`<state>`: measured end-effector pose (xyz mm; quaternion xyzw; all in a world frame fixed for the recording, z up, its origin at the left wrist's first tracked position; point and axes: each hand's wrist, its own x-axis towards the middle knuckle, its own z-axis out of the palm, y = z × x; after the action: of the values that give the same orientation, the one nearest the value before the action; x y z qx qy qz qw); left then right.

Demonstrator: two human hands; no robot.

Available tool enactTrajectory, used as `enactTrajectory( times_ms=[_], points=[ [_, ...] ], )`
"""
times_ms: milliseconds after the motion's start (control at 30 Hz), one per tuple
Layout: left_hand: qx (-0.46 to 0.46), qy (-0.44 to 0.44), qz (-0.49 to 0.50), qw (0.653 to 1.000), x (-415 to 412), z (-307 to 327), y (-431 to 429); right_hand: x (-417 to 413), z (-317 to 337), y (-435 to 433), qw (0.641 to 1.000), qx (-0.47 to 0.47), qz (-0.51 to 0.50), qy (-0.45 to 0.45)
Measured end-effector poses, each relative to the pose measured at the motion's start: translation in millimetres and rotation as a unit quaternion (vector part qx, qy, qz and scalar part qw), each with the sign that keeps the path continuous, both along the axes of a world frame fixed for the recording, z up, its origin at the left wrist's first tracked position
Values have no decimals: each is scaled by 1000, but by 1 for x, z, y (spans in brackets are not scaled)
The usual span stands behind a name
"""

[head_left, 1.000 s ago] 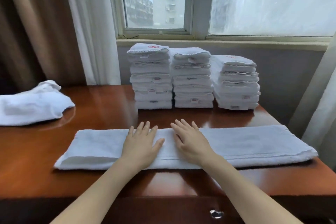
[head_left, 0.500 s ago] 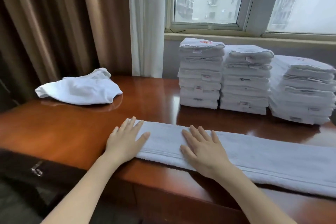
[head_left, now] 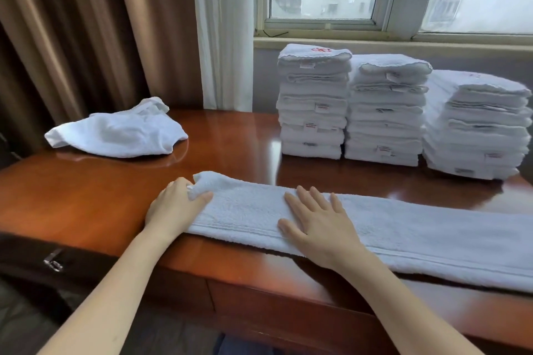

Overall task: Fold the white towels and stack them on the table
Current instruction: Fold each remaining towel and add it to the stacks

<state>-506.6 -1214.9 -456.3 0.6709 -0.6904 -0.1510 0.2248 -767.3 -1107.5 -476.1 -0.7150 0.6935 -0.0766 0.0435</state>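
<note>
**Left end gripped, ready to fold across**

Head view: I see the long towel (head_left: 403, 233) lying as a narrow strip along the near edge of the table (head_left: 72, 190), its right end out of frame. My left hand (head_left: 176, 206) has its fingers curled under the strip's left end, thumb on top, pinching it just off the wood. My right hand (head_left: 317, 225) lies flat with fingers spread, pressing the strip near its visible middle.

To do this well, I judge that the right palm should hold firm as the fold line while the left carries the end over it, long edges matched, then smooths the fold. The 3 stacks (head_left: 386, 109) behind wait for it; a crumpled towel (head_left: 118, 132) lies far left.

Against 0.5 s ago, the left hand is no longer flat on the end: it has closed on it and raised it slightly. At 1.0 s ago both palms sat side by side mid-strip.
</note>
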Motion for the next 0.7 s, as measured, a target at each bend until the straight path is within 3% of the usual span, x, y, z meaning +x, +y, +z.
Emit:
enactTrajectory(
  times_ms=[200,300,367,467,533,700],
  points=[
    [-66,49,-36,996,-13,38,6,1,4,3,999,-13,1,-29],
    [-66,165,-103,979,-38,65,13,-1,14,9,982,-48,0,-183],
    [-16,212,-164,963,-63,81,23,-6,27,15,922,-45,-11,-385],
    [21,221,-255,941,-108,93,41,-16,49,21,779,-11,-39,-626],
    [41,230,-306,923,-138,93,53,-29,61,26,700,20,-20,-713],
    [178,321,-368,854,-193,88,74,-78,75,49,572,49,12,-819]
  ],
)
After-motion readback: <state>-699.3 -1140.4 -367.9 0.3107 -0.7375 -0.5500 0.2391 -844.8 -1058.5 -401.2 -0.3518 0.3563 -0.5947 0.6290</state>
